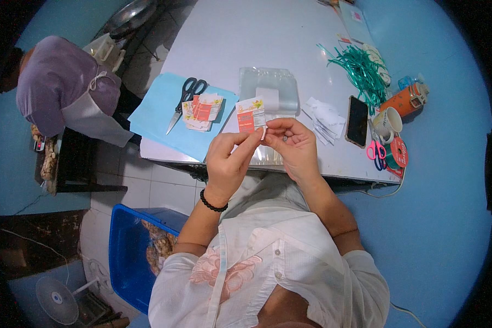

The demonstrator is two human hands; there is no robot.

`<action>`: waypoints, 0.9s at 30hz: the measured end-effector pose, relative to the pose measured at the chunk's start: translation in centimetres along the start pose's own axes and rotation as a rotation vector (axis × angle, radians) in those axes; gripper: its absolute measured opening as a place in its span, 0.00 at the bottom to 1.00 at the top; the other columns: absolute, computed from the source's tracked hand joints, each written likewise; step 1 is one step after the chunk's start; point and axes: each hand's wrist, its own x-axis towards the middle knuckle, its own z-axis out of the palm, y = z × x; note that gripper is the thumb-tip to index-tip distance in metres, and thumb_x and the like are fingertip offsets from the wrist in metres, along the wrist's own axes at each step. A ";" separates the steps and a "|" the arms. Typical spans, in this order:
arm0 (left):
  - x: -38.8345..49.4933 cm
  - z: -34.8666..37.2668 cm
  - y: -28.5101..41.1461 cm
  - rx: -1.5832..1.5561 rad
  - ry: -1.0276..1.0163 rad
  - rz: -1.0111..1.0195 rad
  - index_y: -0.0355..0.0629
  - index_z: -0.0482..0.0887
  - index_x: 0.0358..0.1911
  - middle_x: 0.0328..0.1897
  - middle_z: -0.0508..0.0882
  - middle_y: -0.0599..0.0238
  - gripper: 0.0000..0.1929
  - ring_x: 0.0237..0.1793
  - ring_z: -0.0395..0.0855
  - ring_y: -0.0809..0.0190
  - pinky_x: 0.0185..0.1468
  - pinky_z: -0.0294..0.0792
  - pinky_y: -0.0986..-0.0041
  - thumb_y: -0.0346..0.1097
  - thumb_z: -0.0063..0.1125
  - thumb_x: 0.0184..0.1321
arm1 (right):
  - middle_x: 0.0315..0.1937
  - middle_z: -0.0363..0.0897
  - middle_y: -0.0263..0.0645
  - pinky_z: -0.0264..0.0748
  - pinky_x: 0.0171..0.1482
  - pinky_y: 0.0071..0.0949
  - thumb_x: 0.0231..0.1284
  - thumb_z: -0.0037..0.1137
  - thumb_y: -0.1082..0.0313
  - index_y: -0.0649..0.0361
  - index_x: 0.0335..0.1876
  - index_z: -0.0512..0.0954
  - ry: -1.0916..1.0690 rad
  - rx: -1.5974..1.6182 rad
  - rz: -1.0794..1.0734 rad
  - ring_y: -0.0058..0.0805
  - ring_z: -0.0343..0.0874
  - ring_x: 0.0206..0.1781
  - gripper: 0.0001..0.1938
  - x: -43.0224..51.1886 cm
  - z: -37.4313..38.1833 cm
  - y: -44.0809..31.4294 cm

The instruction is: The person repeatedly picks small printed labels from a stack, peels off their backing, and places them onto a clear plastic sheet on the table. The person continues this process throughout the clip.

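Note:
Between the fingers of both hands I hold a printed paper label (251,115), red and white with a yellow floral edge. My left hand (231,158) pinches its lower edge, and my right hand (297,145) grips its lower right corner, where the paper curls. Just beyond it lie clear plastic bags (267,76), a white paper piece (267,99) on them. A loose pile of similar labels (203,111) rests to the left on light blue sheets (153,108), beside black-handled scissors (187,100). White paper strips (324,119) are heaped right of my right hand.
Along the table's right side are a phone (356,121), green ribbon strips (358,71), an orange bottle (406,99), a mug (387,121), pink-handled scissors (376,150) and a ribbon spool (397,152). A blue bin (125,262) holds packed goods at lower left. Another person (65,88) bends at far left.

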 end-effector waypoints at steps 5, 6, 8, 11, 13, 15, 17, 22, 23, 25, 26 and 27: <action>0.1 -0.3 0.0 0.121 -0.047 0.084 0.49 0.91 0.53 0.40 0.85 0.71 0.23 0.37 0.80 0.62 0.39 0.70 0.70 0.26 0.69 0.50 | 0.41 0.87 0.40 0.83 0.51 0.23 0.59 0.68 0.81 0.67 0.48 0.82 0.028 -0.067 -0.021 0.23 0.84 0.45 0.12 -0.1 0.0 -0.1; 0.1 -0.3 -0.1 0.156 -0.053 0.101 0.49 0.90 0.54 0.40 0.85 0.72 0.23 0.38 0.80 0.62 0.39 0.70 0.70 0.27 0.68 0.50 | 0.41 0.87 0.40 0.83 0.51 0.23 0.59 0.68 0.81 0.67 0.48 0.82 0.032 -0.081 -0.015 0.23 0.84 0.45 0.12 0.0 -0.1 -0.1; 0.1 -0.4 -0.1 0.222 -0.055 0.146 0.48 0.90 0.54 0.41 0.85 0.72 0.23 0.38 0.80 0.62 0.40 0.70 0.70 0.27 0.67 0.50 | 0.40 0.87 0.41 0.83 0.50 0.22 0.59 0.69 0.81 0.67 0.48 0.82 0.047 -0.099 0.003 0.22 0.85 0.45 0.12 0.0 -0.2 -0.2; 0.2 -0.3 -0.1 0.231 -0.069 0.140 0.47 0.90 0.54 0.41 0.85 0.72 0.23 0.39 0.80 0.62 0.40 0.70 0.70 0.28 0.67 0.51 | 0.41 0.87 0.40 0.83 0.50 0.21 0.59 0.69 0.82 0.67 0.48 0.82 0.025 -0.157 -0.012 0.22 0.85 0.45 0.13 0.1 -0.3 -0.6; 0.3 -0.2 -0.1 0.221 -0.077 0.126 0.46 0.90 0.54 0.42 0.85 0.71 0.22 0.39 0.80 0.62 0.41 0.70 0.70 0.29 0.67 0.52 | 0.41 0.86 0.38 0.82 0.50 0.20 0.60 0.68 0.82 0.67 0.48 0.82 0.004 -0.248 -0.054 0.20 0.84 0.44 0.12 0.1 -0.3 -0.7; 0.5 -0.1 0.0 0.210 -0.098 0.100 0.45 0.90 0.53 0.43 0.85 0.69 0.21 0.39 0.80 0.61 0.41 0.71 0.69 0.30 0.67 0.52 | 0.40 0.86 0.36 0.81 0.49 0.20 0.61 0.66 0.83 0.67 0.48 0.82 0.009 -0.292 -0.073 0.19 0.84 0.44 0.11 0.1 -0.1 -0.7; 0.7 0.1 0.3 0.195 -0.129 0.066 0.43 0.89 0.51 0.46 0.85 0.68 0.19 0.40 0.81 0.61 0.42 0.71 0.69 0.30 0.66 0.53 | 0.40 0.86 0.35 0.81 0.49 0.20 0.62 0.64 0.83 0.67 0.47 0.82 0.038 -0.285 -0.075 0.18 0.83 0.44 0.09 0.1 0.1 -0.5; -0.1 0.5 2.0 0.334 -0.231 0.026 0.37 0.86 0.51 0.54 0.85 0.64 0.18 0.45 0.84 0.59 0.43 0.72 0.67 0.28 0.63 0.55 | 0.38 0.86 0.38 0.82 0.50 0.25 0.60 0.61 0.81 0.66 0.43 0.82 -0.002 -0.546 -0.176 0.22 0.86 0.44 0.07 0.2 -0.2 0.4; -0.2 0.7 2.1 0.345 -0.249 0.014 0.36 0.85 0.51 0.54 0.84 0.63 0.18 0.46 0.84 0.58 0.44 0.72 0.66 0.27 0.63 0.56 | 0.38 0.87 0.39 0.82 0.50 0.26 0.59 0.61 0.80 0.65 0.43 0.83 0.000 -0.583 -0.194 0.24 0.87 0.43 0.07 0.3 -0.4 0.6; -0.4 1.1 2.1 0.326 -0.251 0.012 0.35 0.85 0.52 0.55 0.84 0.62 0.18 0.46 0.84 0.58 0.44 0.72 0.66 0.27 0.62 0.56 | 0.37 0.87 0.40 0.83 0.48 0.26 0.58 0.61 0.80 0.65 0.41 0.83 0.014 -0.575 -0.210 0.25 0.87 0.42 0.06 0.3 -0.6 0.9; -0.4 1.2 2.0 0.317 -0.253 0.010 0.35 0.85 0.52 0.55 0.84 0.61 0.18 0.46 0.84 0.57 0.45 0.72 0.66 0.27 0.62 0.57 | 0.37 0.87 0.40 0.83 0.47 0.27 0.58 0.61 0.79 0.65 0.40 0.83 0.020 -0.570 -0.218 0.26 0.87 0.42 0.06 0.4 -0.7 1.0; -0.5 1.3 2.0 0.305 -0.256 0.004 0.35 0.85 0.52 0.55 0.85 0.60 0.18 0.46 0.84 0.57 0.44 0.72 0.66 0.27 0.62 0.57 | 0.36 0.87 0.40 0.83 0.47 0.27 0.57 0.61 0.79 0.65 0.39 0.83 0.024 -0.581 -0.223 0.26 0.87 0.41 0.05 0.4 -0.8 1.1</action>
